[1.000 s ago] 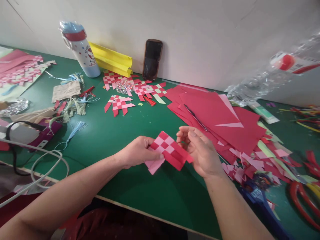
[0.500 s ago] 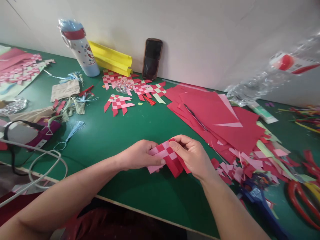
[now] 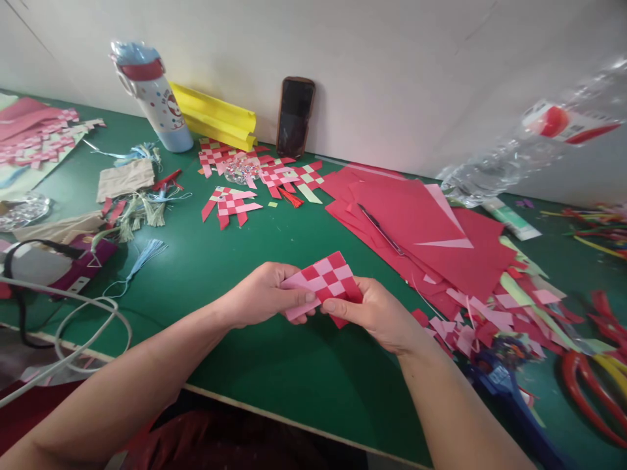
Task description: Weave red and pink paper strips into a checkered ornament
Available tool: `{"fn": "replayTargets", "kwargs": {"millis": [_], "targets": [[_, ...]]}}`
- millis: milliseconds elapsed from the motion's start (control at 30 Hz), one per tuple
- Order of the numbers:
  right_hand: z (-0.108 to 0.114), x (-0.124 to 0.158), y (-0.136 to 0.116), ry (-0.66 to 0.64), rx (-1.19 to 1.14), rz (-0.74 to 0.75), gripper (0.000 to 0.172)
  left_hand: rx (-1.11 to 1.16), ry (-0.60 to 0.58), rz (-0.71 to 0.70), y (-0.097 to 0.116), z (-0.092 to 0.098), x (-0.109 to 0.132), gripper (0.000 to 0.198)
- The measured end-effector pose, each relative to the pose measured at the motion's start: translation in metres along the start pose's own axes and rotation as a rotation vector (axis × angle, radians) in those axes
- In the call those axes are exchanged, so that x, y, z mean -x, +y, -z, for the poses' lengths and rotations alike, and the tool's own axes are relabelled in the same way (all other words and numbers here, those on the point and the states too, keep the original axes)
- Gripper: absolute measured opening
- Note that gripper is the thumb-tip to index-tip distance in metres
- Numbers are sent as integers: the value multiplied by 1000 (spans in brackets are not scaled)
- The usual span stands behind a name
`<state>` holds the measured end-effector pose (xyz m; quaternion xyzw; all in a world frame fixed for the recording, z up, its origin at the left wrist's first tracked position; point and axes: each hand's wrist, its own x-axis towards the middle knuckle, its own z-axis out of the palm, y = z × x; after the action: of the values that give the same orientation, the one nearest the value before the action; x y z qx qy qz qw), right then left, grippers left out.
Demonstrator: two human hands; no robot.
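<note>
Between my hands, above the green table, is a woven paper piece (image 3: 327, 274) in a red and pink checkered pattern. My left hand (image 3: 273, 295) pinches its pink strip ends, thumb on top and fingers beneath. My right hand (image 3: 369, 307) grips the red strip ends at the lower right, its thumb lying across them. The fingers under the paper are partly hidden. Farther back on the table lie similar woven paper fish shapes (image 3: 230, 205), beside a clear dish of shiny beads (image 3: 242, 170).
Red paper sheets (image 3: 406, 215) with a pen-like tool (image 3: 379, 228) lie to the right, near paper scraps (image 3: 465, 329), blue-handled scissors (image 3: 509, 391) and red-handled scissors (image 3: 582, 391). A phone (image 3: 295, 117) and a bottle (image 3: 157, 104) stand behind. Tassels (image 3: 147, 254) and a white cable (image 3: 93, 300) lie left.
My right hand has shifted from the woven paper's top right corner down to its lower right strips, uncovering that corner. The paper has risen slightly. My left hand keeps its hold.
</note>
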<state>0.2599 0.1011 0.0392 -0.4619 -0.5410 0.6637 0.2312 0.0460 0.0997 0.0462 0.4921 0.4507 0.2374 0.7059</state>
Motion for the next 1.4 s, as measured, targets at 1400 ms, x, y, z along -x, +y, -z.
{"fn": "replayTargets", "kwargs": {"millis": [1400], "targets": [[-2,-1,-3,190,24,-16,33,-192,-164,5,-8,-5,0,41]]}}
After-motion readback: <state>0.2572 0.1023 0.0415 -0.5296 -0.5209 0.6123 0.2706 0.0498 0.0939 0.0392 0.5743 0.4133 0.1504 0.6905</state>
